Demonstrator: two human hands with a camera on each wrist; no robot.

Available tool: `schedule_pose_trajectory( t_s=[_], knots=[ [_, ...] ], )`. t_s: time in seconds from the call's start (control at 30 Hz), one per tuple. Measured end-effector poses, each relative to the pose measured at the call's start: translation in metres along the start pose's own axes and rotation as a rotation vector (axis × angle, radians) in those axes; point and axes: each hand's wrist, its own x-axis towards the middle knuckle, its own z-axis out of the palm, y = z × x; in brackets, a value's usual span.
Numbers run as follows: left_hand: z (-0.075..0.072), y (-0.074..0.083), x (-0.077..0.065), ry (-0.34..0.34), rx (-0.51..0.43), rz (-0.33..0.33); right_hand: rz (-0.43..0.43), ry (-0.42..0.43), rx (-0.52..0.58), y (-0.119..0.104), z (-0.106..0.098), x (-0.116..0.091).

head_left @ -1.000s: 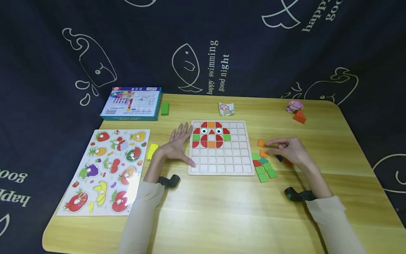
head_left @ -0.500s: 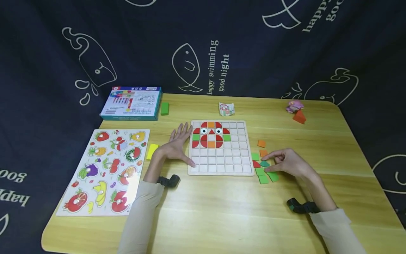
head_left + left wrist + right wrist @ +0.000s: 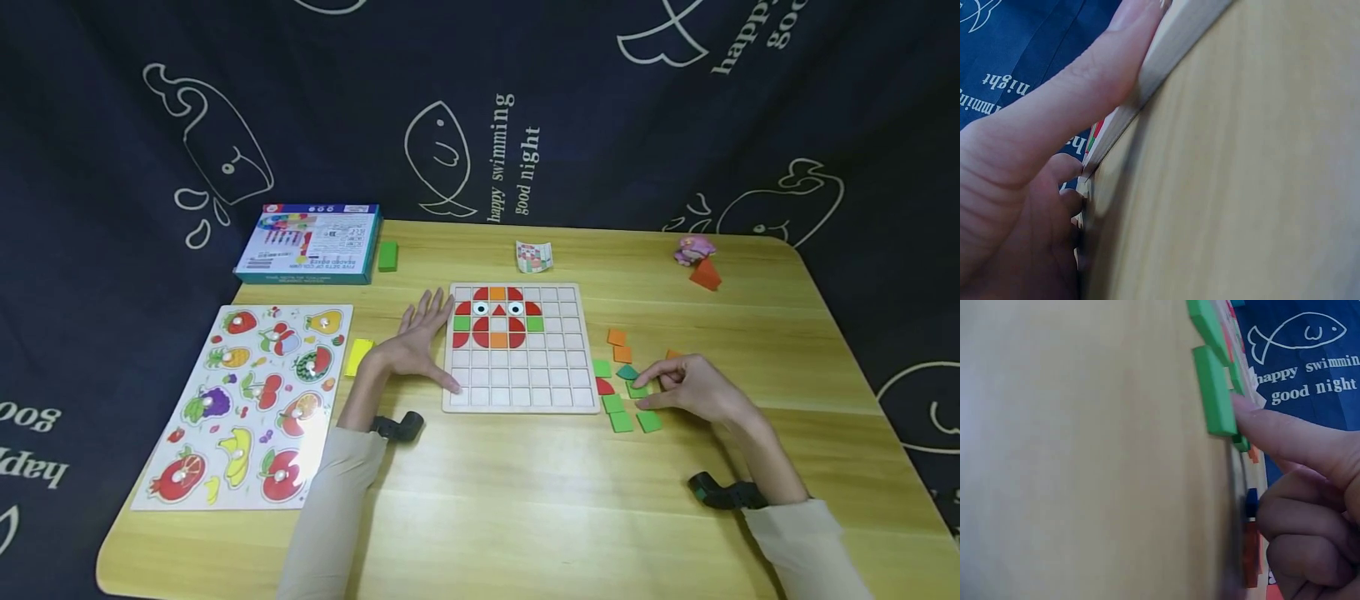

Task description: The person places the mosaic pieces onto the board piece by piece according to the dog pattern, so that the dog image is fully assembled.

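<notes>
In the head view my left hand (image 3: 411,346) lies spread at the left side of a wooden grid board (image 3: 525,397). The left wrist view shows its thumb (image 3: 1104,69) against the board's edge. Red, orange, green and eye tiles form a face in the upper-left squares. Right of the board, my right hand (image 3: 693,390) has forefinger and thumb around a green square tile (image 3: 637,391). Near that thumb lies another green tile (image 3: 1213,394). A teal leaf-shaped piece (image 3: 627,373), a red quarter-round tile (image 3: 604,387) and orange squares (image 3: 617,337) lie close by.
A fruit peg puzzle (image 3: 247,408) and a blue box (image 3: 307,246) occupy the left side. Yellow pieces (image 3: 359,357) and a green block (image 3: 387,257) lie nearby. Behind the board is a small picture card (image 3: 534,257). A purple toy (image 3: 694,250) and red-orange pieces (image 3: 706,275) sit back right.
My right hand has come down from the orange squares to the green tiles, then shifted slightly right. One green tile now lies farther toward the front. The left hand has stayed put.
</notes>
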Motion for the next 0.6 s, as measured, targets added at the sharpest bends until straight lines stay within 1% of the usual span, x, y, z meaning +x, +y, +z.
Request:
schedule_pose_trajectory(
  t_s=[0.07, 0.2, 0.3, 0.4, 0.5, 0.6],
  knots=[
    [-0.0004, 0.0001, 0.0000, 0.002, 0.000, 0.000, 0.003, 0.002, 0.021, 0.0010, 0.0010, 0.0008],
    [-0.0011, 0.0010, -0.0006, 0.002, -0.008, -0.003, 0.001, 0.039, 0.036, 0.0022, 0.0004, 0.0025],
    [-0.0007, 0.0013, -0.0005, -0.002, -0.008, -0.003, 0.014, 0.056, 0.027, 0.0023, -0.0009, 0.0021],
    [-0.0006, 0.0015, -0.0008, -0.004, -0.008, -0.006, 0.031, 0.056, 0.018, 0.0022, -0.0015, 0.0024],
    [-0.0005, 0.0014, -0.0008, -0.004, -0.008, -0.008, 0.033, 0.067, -0.038, 0.0003, -0.0015, 0.0036],
    [-0.0002, 0.0011, -0.0004, -0.005, -0.004, -0.006, 0.004, 0.099, -0.135, -0.0052, -0.0016, 0.0044]
  ],
)
